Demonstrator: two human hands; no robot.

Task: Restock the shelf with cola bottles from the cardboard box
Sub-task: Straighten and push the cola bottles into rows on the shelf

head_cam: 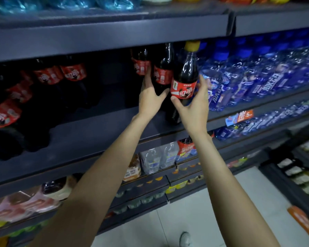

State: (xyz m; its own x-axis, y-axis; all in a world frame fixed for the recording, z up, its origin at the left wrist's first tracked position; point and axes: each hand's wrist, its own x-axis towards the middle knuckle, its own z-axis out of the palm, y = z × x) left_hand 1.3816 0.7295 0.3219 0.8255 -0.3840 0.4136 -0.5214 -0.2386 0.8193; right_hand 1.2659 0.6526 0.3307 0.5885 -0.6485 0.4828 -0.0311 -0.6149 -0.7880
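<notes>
Dark blue metal shop shelving (103, 125) fills the frame. At centre, the right hand (194, 107) grasps a full dark cola bottle with a red label and yellow cap (185, 77) at its waist; the left hand (150, 97) holds the neighbouring dark cola bottle (163, 72). Full, smooth plastic likely feels heavy and slippery, so gripping the labelled waist seems wise.

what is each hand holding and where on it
The right hand grips the yellow-capped cola bottle around its red label. The left hand grips the next cola bottle at its lower body.
</notes>
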